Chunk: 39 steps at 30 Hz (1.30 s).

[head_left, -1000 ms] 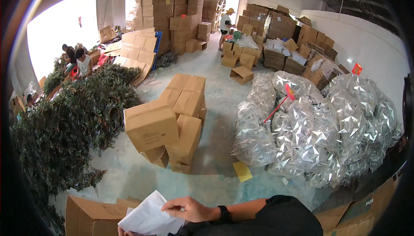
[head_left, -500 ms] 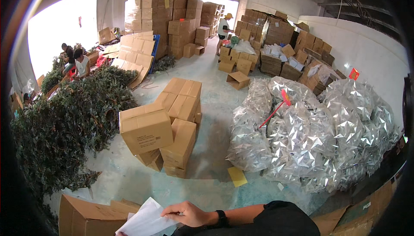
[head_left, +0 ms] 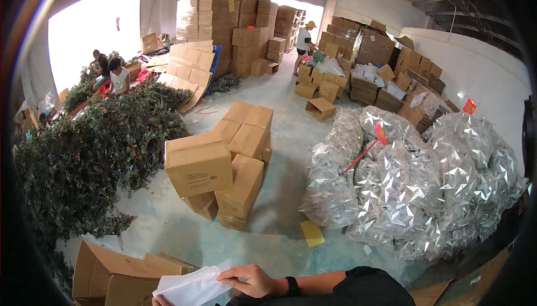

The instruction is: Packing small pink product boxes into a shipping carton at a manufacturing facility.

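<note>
A thin white sheet [head_left: 193, 287] lies between my hands at the bottom of the view; whether it is paper or plastic I cannot tell. My right hand [head_left: 251, 281], with a dark band on its wrist, pinches the sheet's right edge between thumb and fingers. Of my left hand [head_left: 161, 301] only a few fingertips show, closed on the sheet's lower left edge. Just behind and to the left of the sheet is an opened cardboard box [head_left: 120, 275] with its flaps up.
Stacked cartons [head_left: 198, 166] stand on the floor ahead. A heap of dark green artificial foliage [head_left: 100, 160] fills the left; clear bags of silver star shapes [head_left: 414, 188] fill the right. A yellow sheet [head_left: 312, 233] lies on the floor. Several people work farther back.
The white sheet has tilted from a raised, slanting position to a flatter one. My right hand still grips its edge, slightly farther right. The whole scene has shifted a little rightward in view.
</note>
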### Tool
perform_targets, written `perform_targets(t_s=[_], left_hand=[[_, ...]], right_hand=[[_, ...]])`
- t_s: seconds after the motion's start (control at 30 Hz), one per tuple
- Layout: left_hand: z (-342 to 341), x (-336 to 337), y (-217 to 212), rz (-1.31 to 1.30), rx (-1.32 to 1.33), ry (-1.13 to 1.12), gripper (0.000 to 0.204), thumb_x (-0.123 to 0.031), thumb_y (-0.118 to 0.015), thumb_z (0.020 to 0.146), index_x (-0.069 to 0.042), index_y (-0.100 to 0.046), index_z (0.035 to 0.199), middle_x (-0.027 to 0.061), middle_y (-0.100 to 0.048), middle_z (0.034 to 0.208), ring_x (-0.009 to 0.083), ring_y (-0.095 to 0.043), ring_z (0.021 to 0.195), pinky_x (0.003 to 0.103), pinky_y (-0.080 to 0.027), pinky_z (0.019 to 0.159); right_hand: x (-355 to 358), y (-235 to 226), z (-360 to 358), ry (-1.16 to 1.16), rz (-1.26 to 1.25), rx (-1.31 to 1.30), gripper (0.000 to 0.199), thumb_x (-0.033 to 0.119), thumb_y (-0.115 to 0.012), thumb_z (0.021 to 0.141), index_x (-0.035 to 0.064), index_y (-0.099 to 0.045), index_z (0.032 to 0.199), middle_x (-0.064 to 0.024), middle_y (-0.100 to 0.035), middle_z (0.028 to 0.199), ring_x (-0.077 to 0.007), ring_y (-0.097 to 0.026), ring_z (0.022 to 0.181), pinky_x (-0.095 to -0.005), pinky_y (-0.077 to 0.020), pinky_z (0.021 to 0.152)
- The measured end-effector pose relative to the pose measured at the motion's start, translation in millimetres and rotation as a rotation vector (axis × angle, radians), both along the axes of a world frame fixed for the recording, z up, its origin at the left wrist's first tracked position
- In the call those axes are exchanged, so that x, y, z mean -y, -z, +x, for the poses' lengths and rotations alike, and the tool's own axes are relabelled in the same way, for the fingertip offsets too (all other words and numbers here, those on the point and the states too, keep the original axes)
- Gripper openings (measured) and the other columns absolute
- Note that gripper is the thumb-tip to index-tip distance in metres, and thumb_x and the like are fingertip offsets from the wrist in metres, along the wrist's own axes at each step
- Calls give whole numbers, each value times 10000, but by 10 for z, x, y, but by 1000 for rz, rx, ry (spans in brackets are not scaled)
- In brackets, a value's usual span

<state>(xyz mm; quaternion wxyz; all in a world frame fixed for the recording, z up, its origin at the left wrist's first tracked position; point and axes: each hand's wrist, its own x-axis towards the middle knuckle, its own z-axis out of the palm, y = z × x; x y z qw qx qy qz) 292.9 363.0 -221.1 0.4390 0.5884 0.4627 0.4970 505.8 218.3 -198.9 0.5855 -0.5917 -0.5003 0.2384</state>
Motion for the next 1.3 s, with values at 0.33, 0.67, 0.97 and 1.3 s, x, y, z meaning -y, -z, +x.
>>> perform_targets(t_s=[0.33,0.67,0.97,1.3], left_hand=[[-75,27,135,-94,58,62,444,-375,-547,1033,63,-621,1019,126,-664,927,188,-577,792,351,-502,693],[-167,-52,415,-224,224,98,494,-436,-555,1017,51,-597,1091,158,-664,971,232,-636,823,388,-553,683],[-197,-81,394,-195,173,134,489,-431,-567,1014,53,-609,1069,148,-661,978,217,-615,819,365,-533,690],[-128,-108,347,-273,338,172,445,-399,-565,1021,43,-622,1010,110,-657,922,195,-594,804,364,-521,712]], right_hand=[[25,43,26,-36,-22,-47,185,70,-622,960,6,-673,1126,-123,-724,1044,-199,-682,906,-303,-520,816],[59,-14,-4,-64,-41,-76,173,82,-623,966,-7,-680,1104,-142,-723,1066,-208,-676,926,-297,-519,833],[12,83,94,-482,-704,0,1037,598,-669,851,200,-73,1601,-248,-337,1550,-486,-475,1295,-361,-339,1133],[1,-11,-28,-83,-63,169,176,126,-645,924,29,-673,1068,-182,-699,980,-359,-672,912,-409,-530,809]])
